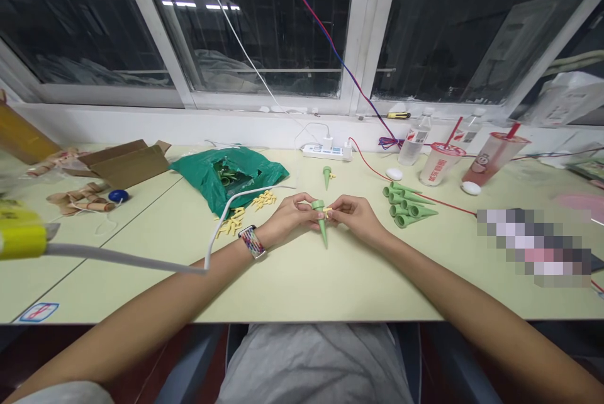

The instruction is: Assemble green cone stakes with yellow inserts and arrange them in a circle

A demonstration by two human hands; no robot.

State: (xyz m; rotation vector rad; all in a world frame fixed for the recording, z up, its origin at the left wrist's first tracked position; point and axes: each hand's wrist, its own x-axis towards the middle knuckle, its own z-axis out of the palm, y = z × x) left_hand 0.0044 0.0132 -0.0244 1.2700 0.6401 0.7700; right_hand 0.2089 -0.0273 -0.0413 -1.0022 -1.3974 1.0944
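Note:
My left hand point(297, 214) is closed around the upper part of a green plastic spike point(323, 233), which points down toward the front of the table. Between the fingertips of my right hand point(353, 214) is a small yellow valve piece point(327, 211), at the side of the spike just below its cap. Whether the two parts are joined I cannot tell. Behind my hands lies another green spike point(326, 177) with a yellow piece at its side. Loose yellow pieces point(231, 223) are scattered left of my left hand. Several green spikes point(406, 206) are piled to the right.
A torn green bag point(202, 174) holds more green parts. Behind stand a power strip point(325, 151), a bottle point(415, 140) and drink cups point(441, 165). At left are a cardboard box point(129, 165) and wooden toys point(78, 199). A white cable point(132, 255) crosses above my left forearm.

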